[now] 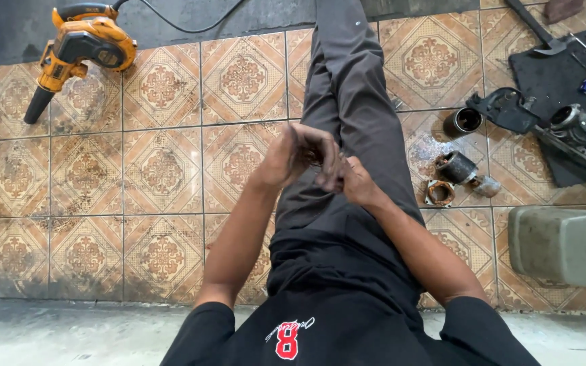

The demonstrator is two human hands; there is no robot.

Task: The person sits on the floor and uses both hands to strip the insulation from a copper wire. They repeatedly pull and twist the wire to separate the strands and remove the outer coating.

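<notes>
I sit on a patterned tile floor with one leg in dark trousers stretched out ahead. My left hand and my right hand meet above my thigh, fingers curled and touching each other. Both hands are grimy. Something small may sit between the fingers, but the blur hides it. Nearest loose parts lie to the right: a dark cylindrical motor part with a metal end piece, and a rusty ring-shaped piece.
An orange and black electric blower lies at the far left with its cord running off. A black sleeve, a dark housing and tools on a black mat sit at the right. A grey block stands near my right elbow.
</notes>
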